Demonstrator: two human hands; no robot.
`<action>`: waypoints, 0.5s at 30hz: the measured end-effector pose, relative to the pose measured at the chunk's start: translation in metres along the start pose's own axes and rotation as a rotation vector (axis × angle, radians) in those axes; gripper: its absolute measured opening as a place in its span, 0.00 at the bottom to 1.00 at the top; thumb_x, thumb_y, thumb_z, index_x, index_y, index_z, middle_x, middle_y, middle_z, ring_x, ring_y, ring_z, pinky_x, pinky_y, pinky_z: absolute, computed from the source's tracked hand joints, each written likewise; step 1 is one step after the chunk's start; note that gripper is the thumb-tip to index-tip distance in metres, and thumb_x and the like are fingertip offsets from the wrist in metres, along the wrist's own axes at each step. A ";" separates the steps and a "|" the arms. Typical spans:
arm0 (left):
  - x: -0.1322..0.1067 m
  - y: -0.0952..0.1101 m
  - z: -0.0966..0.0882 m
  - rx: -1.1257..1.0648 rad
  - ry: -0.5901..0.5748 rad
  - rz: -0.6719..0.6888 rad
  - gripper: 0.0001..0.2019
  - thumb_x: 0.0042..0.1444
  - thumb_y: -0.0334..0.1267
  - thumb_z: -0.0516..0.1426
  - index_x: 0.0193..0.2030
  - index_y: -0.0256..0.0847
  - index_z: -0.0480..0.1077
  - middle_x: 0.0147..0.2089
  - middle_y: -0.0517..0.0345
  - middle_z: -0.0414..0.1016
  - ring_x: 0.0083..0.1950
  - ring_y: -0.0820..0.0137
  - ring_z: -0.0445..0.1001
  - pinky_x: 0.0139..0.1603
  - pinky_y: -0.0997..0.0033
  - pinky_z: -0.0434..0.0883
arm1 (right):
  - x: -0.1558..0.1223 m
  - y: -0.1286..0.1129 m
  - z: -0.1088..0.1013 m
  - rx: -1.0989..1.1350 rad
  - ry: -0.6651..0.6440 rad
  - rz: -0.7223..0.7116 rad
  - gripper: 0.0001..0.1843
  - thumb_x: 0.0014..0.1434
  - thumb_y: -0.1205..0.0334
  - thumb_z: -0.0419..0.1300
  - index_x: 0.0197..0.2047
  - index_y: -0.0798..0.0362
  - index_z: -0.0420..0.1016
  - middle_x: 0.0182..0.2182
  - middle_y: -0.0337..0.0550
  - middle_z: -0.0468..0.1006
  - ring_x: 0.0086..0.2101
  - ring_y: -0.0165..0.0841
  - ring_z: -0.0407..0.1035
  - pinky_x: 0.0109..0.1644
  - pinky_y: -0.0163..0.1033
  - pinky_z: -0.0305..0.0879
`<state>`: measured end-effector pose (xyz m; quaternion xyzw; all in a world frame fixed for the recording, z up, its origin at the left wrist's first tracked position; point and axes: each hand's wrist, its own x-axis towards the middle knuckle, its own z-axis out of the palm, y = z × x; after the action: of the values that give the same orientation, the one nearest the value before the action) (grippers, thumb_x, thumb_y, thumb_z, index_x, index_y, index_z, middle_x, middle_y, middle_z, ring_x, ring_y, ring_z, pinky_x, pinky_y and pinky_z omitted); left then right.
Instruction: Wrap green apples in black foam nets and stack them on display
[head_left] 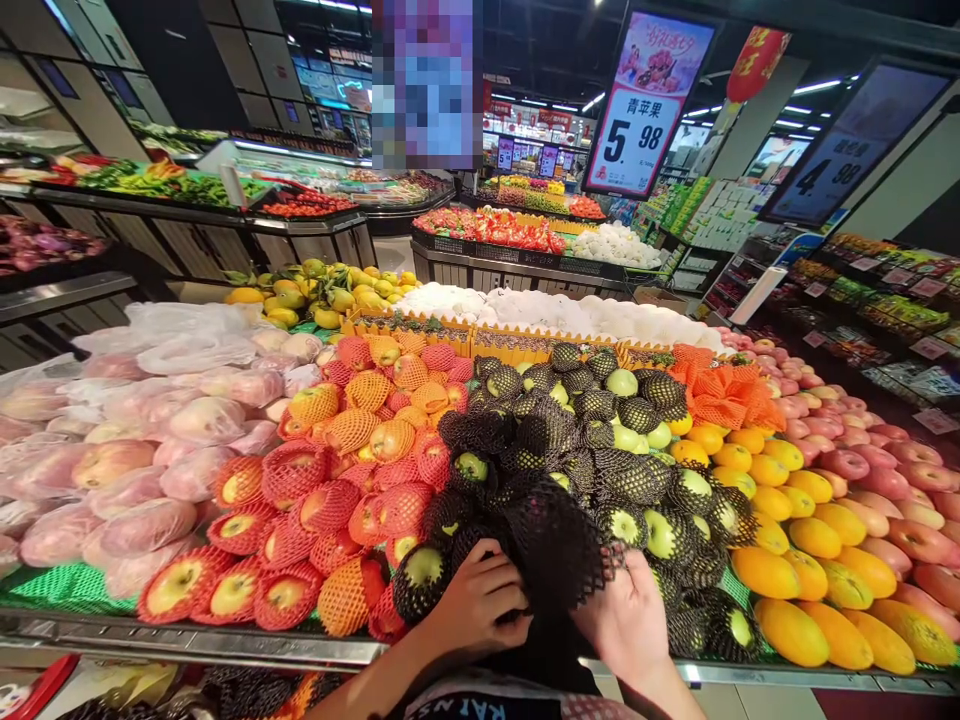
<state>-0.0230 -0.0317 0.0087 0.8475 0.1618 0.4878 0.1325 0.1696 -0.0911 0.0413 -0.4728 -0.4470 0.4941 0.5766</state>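
Note:
A black foam fruit net (559, 545) stretches between my two hands at the front edge of the fruit stand. My right hand (628, 612) pinches its loose mesh rim. My left hand (480, 602) is closed at the net's other side, its fingers curled into the dark mesh; whether a fruit is inside is hidden. Right beside my left hand lies a green apple (421, 568) in a black net. Beyond my hands is a heap of green apples (661, 533), most of them sleeved in the same black netting.
To the left are apples in red and orange nets (322, 510) and bagged pink fruit (142, 470). Yellow mangoes (795, 630) and red apples (915, 540) fill the right. Orange nets (724, 390) are piled behind the mangoes. A metal rail (225, 640) edges the stand; price screens (637, 110) hang above.

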 end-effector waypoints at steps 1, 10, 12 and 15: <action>0.001 0.001 0.000 -0.011 0.009 0.002 0.07 0.54 0.27 0.55 0.30 0.43 0.64 0.25 0.67 0.72 0.27 0.76 0.66 0.45 0.68 0.65 | 0.001 0.001 -0.003 0.032 0.014 0.018 0.28 0.69 0.39 0.42 0.38 0.43 0.79 0.32 0.44 0.82 0.36 0.41 0.77 0.47 0.48 0.79; 0.010 0.006 -0.005 -0.046 -0.058 0.142 0.09 0.65 0.31 0.53 0.33 0.42 0.67 0.26 0.66 0.75 0.28 0.76 0.68 0.44 0.67 0.63 | 0.014 -0.002 -0.014 -0.681 -0.287 -0.098 0.23 0.58 0.68 0.51 0.53 0.52 0.80 0.43 0.52 0.83 0.50 0.46 0.75 0.63 0.55 0.68; 0.010 0.008 -0.002 -0.049 -0.134 0.110 0.06 0.67 0.33 0.55 0.37 0.41 0.71 0.31 0.64 0.79 0.32 0.75 0.72 0.47 0.67 0.64 | 0.024 0.001 -0.014 -0.782 -0.293 -0.213 0.28 0.61 0.70 0.47 0.61 0.52 0.75 0.50 0.53 0.81 0.53 0.45 0.74 0.62 0.52 0.69; 0.008 0.011 -0.002 -0.052 -0.180 0.041 0.06 0.66 0.32 0.56 0.47 0.41 0.73 0.39 0.60 0.82 0.38 0.73 0.76 0.51 0.65 0.65 | 0.056 -0.002 -0.035 -0.968 -0.011 -0.355 0.31 0.68 0.66 0.43 0.73 0.51 0.56 0.65 0.52 0.69 0.66 0.43 0.61 0.70 0.54 0.60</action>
<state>-0.0196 -0.0378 0.0207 0.8874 0.1191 0.4164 0.1582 0.2102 -0.0388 0.0406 -0.5996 -0.7011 0.1275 0.3643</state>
